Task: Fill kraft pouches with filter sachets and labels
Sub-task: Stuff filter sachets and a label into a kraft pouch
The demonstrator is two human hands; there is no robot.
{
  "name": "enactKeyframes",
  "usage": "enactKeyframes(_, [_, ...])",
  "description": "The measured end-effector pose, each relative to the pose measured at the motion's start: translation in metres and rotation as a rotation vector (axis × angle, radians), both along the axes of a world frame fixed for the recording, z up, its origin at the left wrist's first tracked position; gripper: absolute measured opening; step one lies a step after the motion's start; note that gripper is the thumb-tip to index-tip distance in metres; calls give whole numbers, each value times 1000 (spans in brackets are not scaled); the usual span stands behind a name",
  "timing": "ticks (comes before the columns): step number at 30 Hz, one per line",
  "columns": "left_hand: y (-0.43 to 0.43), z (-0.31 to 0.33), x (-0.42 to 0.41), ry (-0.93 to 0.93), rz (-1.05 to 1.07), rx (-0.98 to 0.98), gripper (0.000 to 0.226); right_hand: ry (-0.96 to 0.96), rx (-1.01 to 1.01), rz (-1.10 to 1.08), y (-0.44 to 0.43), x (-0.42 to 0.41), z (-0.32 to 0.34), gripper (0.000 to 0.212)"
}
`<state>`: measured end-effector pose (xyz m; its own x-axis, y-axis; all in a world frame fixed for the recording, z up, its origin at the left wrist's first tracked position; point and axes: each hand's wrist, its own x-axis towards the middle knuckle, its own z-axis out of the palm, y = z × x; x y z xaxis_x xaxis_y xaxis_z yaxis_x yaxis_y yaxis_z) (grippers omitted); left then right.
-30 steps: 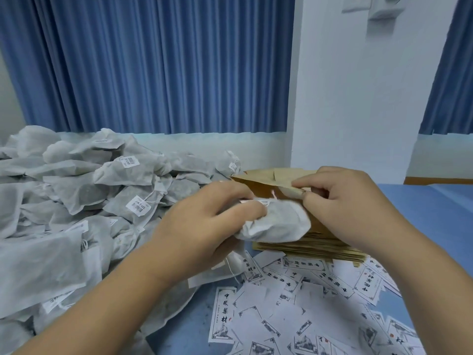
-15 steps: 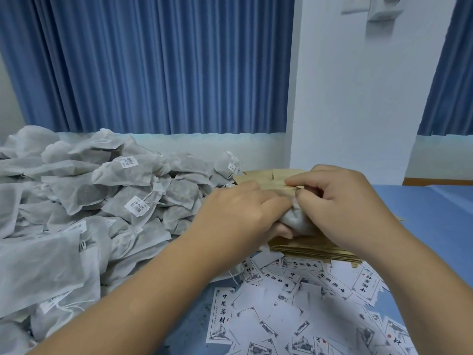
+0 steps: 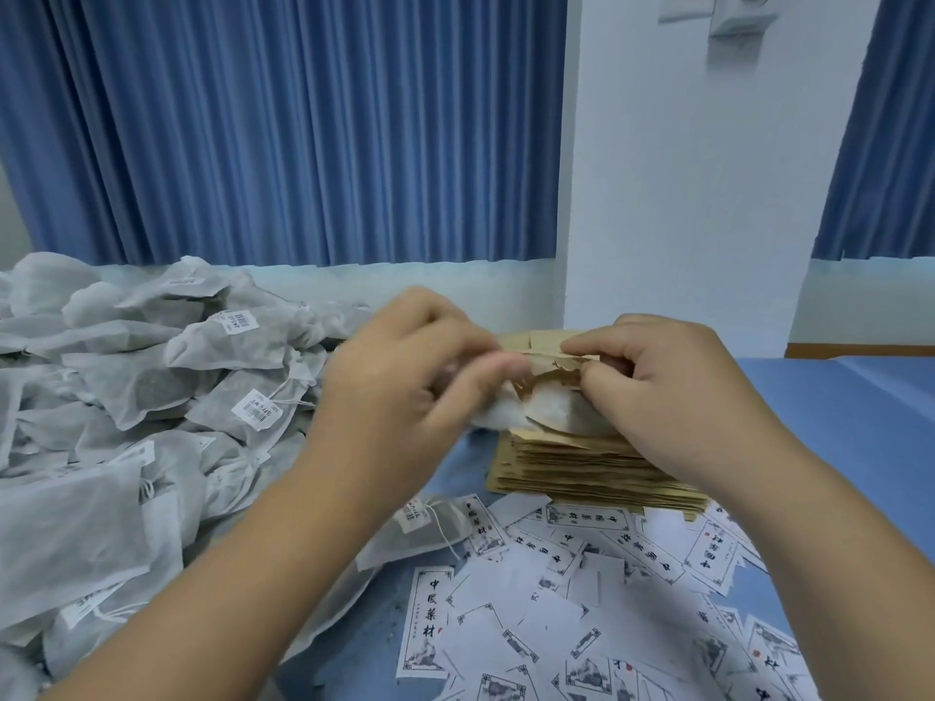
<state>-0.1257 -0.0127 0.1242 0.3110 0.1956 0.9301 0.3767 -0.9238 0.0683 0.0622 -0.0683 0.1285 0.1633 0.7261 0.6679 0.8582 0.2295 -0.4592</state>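
Left grip [image 3: 405, 379] around sachet [image 3: 544, 412], half inside kraft pouch [image 3: 549, 346]; right grip [image 3: 673, 392] pinched on its mouth.

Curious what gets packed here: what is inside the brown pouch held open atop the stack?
A white filter sachet sits partway in the kraft pouch, left hand gripping it, right hand pinching the mouth. Whether a label is inside is hidden.

The sachet [image 3: 546, 409] went from out in the open to deep inside the top kraft pouch [image 3: 549, 344]; the left hand [image 3: 405, 376] jumped up to pinch its mouth.
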Motion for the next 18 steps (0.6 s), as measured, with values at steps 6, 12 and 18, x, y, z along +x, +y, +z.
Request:
enactKeyframes(6, [-4, -13, 9, -72, 11, -68, 26, 1, -25, -18, 2, 0, -1, 25])
enactKeyframes(12, [1, -31, 24, -32, 33, -93, 41, -7, -3, -12, 1, -2, 0, 22])
enactKeyframes(18, [19, -30, 33, -14, 247, -43, 44, -16, 10, 12, 0, -9, 0, 24])
